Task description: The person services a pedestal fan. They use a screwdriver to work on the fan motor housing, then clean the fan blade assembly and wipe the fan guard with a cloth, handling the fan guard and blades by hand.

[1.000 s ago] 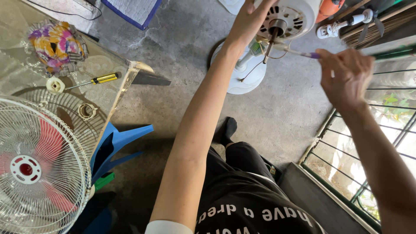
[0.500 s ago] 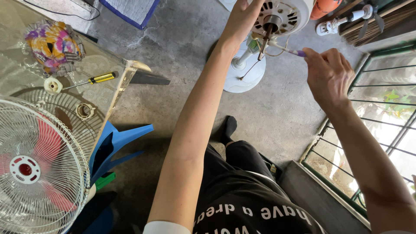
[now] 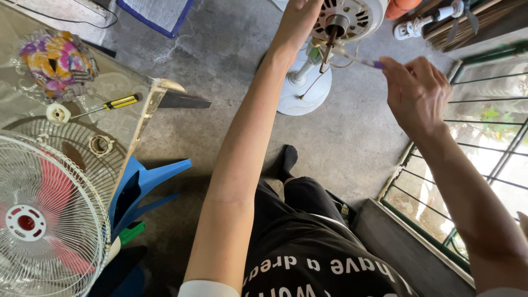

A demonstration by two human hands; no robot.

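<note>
A person seated over a concrete floor [image 3: 220, 71] works on a stripped pedestal fan, seen from a head-worn camera. The left hand [image 3: 297, 22] is curled against the rim of the white motor housing [image 3: 357, 19] at the top of the frame, its fingers partly cut off by the edge, so the exact grip cannot be told. The right hand [image 3: 415, 91] is pinched shut on the purple handle of a thin tool [image 3: 357, 59], likely a small screwdriver, with the thumb and fingers pressed together around it.

The tool's long axis runs nearly level, from the right hand leftward and slightly up, its tip reaching just below the bare motor shaft [image 3: 330, 41] at the centre of the housing. The housing lies up and to the left of the right hand; the left hand is the nearer of the two and already touches it. The fan's round white base [image 3: 302, 96] stands on the floor directly beneath.

Well apart, at lower left, a fan guard with red blades [image 3: 38, 220] leans by a glass worktop [image 3: 143, 110] that carries a yellow-handled screwdriver [image 3: 107, 105] and a small white cap [image 3: 58, 114].
</note>
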